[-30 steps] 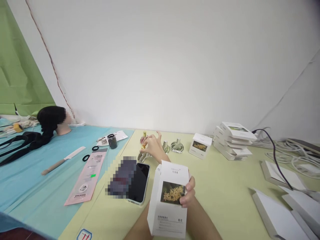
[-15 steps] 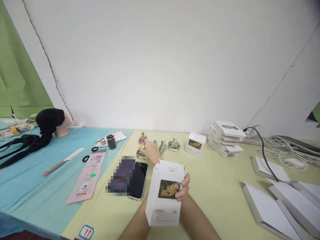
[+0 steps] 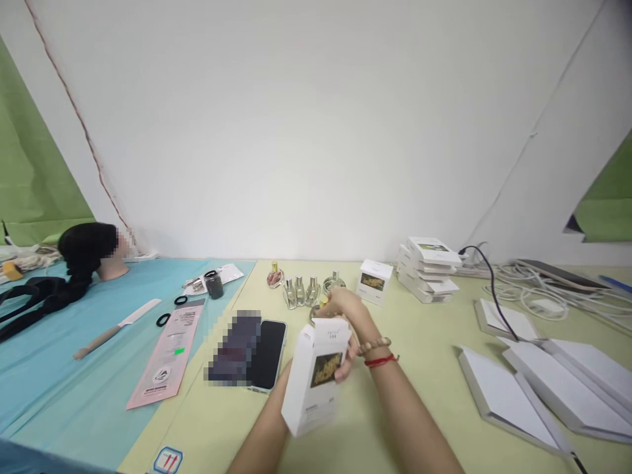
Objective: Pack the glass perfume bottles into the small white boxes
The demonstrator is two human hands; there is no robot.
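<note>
My left hand (image 3: pixel 351 355) is closed around a white carton (image 3: pixel 316 382) printed with yellow flowers. Its fingers curl over the carton's right edge, and the palm is hidden behind it. Just beyond the carton's top, my right hand (image 3: pixel 345 305), with bracelets at the wrist, grips a gold-capped perfume bottle (image 3: pixel 316 311); fingers and carton cover part of the glass. Several silver-capped perfume bottles (image 3: pixel 299 291) stand behind it. A pinkish bottle with a gold cap (image 3: pixel 275 275) is farther left, and one more clear bottle (image 3: pixel 334 282) stands behind my right hand.
An upright flowered carton (image 3: pixel 374 282) and a stack of cartons (image 3: pixel 428 266) stand toward the wall. Flat white cartons (image 3: pixel 513 401) lie right, near cables (image 3: pixel 533 289). Left are a phone (image 3: pixel 268 355), pink packet (image 3: pixel 168 355), knife (image 3: pixel 118 328), dark jar (image 3: pixel 214 284) and mannequin head (image 3: pixel 93 250).
My right hand has moved right, bringing the gold-capped bottle with it from the left of the bottle group. My left hand still holds the carton, now turned slightly. The view has shifted right.
</note>
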